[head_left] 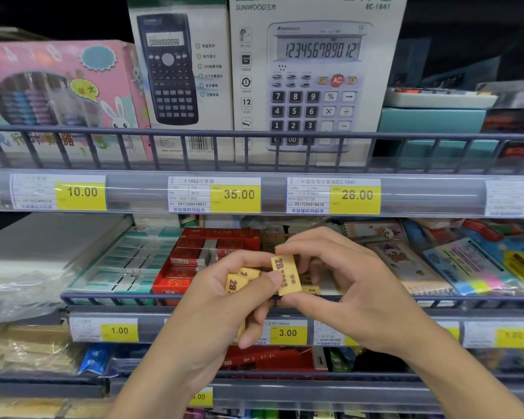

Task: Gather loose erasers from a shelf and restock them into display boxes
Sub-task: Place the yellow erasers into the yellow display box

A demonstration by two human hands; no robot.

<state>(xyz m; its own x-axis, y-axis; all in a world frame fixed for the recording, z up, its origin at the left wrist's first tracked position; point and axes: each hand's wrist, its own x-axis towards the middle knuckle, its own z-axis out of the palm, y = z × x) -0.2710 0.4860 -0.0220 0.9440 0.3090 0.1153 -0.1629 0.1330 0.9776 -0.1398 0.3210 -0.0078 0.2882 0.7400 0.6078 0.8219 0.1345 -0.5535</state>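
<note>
Still gathering: left hand [221, 300] clutches a few yellow erasers [239, 281], right hand [342, 279] pinches another eraser [286, 275]; boxing's all left.

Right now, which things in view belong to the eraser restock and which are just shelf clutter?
Job:
- yellow 2B eraser, pinched between both hands
- more yellow erasers held in left hand
- right hand
- red display box

Lying about:
- calculator boxes
- pink box
- price labels
- sticky notes
</note>
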